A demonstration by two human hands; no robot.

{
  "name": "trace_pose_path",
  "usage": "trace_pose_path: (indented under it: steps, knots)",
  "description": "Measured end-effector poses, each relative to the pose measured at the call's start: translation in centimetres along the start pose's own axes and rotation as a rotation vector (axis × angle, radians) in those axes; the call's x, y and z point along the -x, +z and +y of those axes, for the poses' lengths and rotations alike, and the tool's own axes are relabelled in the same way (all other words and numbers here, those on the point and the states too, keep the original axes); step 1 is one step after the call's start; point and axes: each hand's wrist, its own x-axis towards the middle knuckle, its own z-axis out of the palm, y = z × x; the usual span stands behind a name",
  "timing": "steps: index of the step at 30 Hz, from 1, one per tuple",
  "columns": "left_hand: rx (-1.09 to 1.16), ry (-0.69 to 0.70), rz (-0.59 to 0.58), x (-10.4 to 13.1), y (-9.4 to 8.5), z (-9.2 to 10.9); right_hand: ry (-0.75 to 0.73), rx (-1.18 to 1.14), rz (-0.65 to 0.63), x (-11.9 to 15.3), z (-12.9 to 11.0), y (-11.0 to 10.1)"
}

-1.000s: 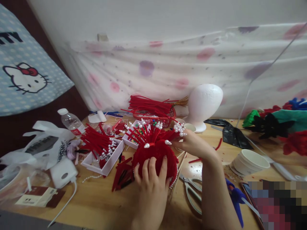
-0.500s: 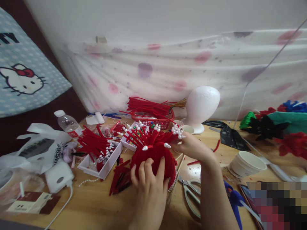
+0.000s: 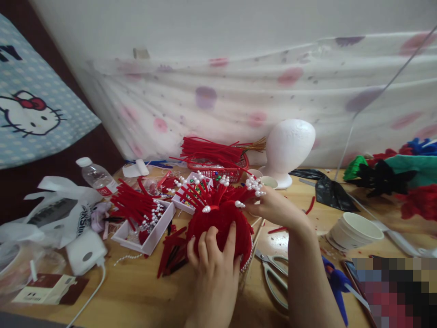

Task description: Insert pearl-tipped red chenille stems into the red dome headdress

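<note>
Close to me, near the middle of the desk's front edge, the left hand spreads bent fingers over a plump red fuzzy piece and holds it there. The right hand reaches in around the far side; its fingers vanish behind the pearl tips, so I can't tell whether they pinch anything.

The piece looks well advanced to me. A pearl string trims its right side, two larger pearls sit by its top, and a fan of pearl-tipped stems stands up behind. Whether the fan is firmly fixed is hidden from me, and I'd guess that side is what's being worked on.

Scissors lie just right of it, untouched, with a blue glue gun farther toward the desk's front right corner. To the left are loose red strips, then a white box with many red stems and pearl sprigs not on the piece, so material remains.

Beyond, toward the back edge, a red basket carries long red stems, seemingly uncut. Beside it the white foam head stands bare.
</note>
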Motion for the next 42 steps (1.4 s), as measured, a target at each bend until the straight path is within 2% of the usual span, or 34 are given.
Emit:
trace_pose_path:
  steps: [5, 11, 18, 28, 36, 42]
  knots:
    - [-0.001, 0.004, -0.005, 0.1, 0.2, 0.0, 0.025, -0.008, 0.011, 0.1, 0.1, 0.1]
    - [-0.009, 0.017, -0.009, -0.1, 0.0, 0.0, -0.012, -0.026, 0.006, 0.0, 0.3, 0.1]
    - [0.002, -0.017, 0.04, 0.1, 0.8, 0.3, -0.023, -0.008, 0.001, 0.2, 0.1, 0.1]
    - [0.005, 0.01, 0.0, 0.1, 0.5, 0.0, 0.039, -0.045, -0.062, 0.3, -0.7, 0.0]
    - [-0.013, 0.022, 0.015, 0.4, 0.7, 0.0, -0.044, -0.053, -0.041, 0.3, -0.7, -0.1]
    - [-0.001, 0.001, 0.02, 0.4, 0.8, 0.1, -0.018, -0.052, -0.032, 0.2, -0.4, 0.0]
